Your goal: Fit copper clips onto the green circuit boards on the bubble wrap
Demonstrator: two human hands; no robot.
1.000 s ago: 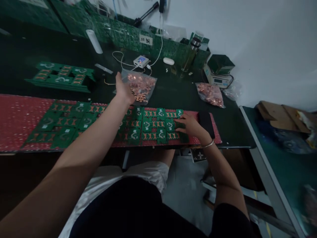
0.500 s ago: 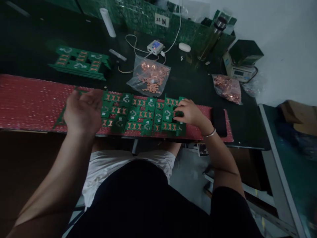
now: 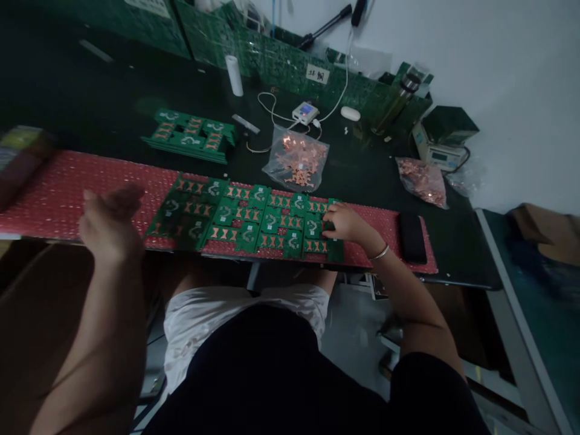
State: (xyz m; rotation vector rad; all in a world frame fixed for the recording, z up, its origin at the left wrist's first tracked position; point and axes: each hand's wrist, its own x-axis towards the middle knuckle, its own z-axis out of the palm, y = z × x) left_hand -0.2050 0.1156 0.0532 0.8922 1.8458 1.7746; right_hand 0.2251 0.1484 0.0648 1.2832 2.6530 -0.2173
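A row of green circuit boards (image 3: 237,214) with copper-coloured pieces lies edge to edge across a red bubble-wrap mat (image 3: 72,187). My right hand (image 3: 347,223) is at the rightmost circuit board (image 3: 319,228), fingers curled over its right side. Left of the row, my left hand (image 3: 111,226) hovers over the mat, slightly blurred, its fingers stretched out and holding nothing. The leftmost circuit board (image 3: 185,211) lies in shadow, slightly slanted. Behind the row, a stack of circuit boards (image 3: 188,136) rests on the dark table.
Behind the row lies a clear bag of copper-coloured pieces (image 3: 301,160); a second bag (image 3: 422,180) is farther right. A black case (image 3: 412,237) sits on the mat's right end. A box (image 3: 22,160) stands far left. A bottle (image 3: 399,103) and small white device (image 3: 305,112) stand at the back.
My left hand has moved left, off the leftmost board, which now shows fully. My right hand stays at the rightmost board. The view has shifted, bringing the box at left into sight.
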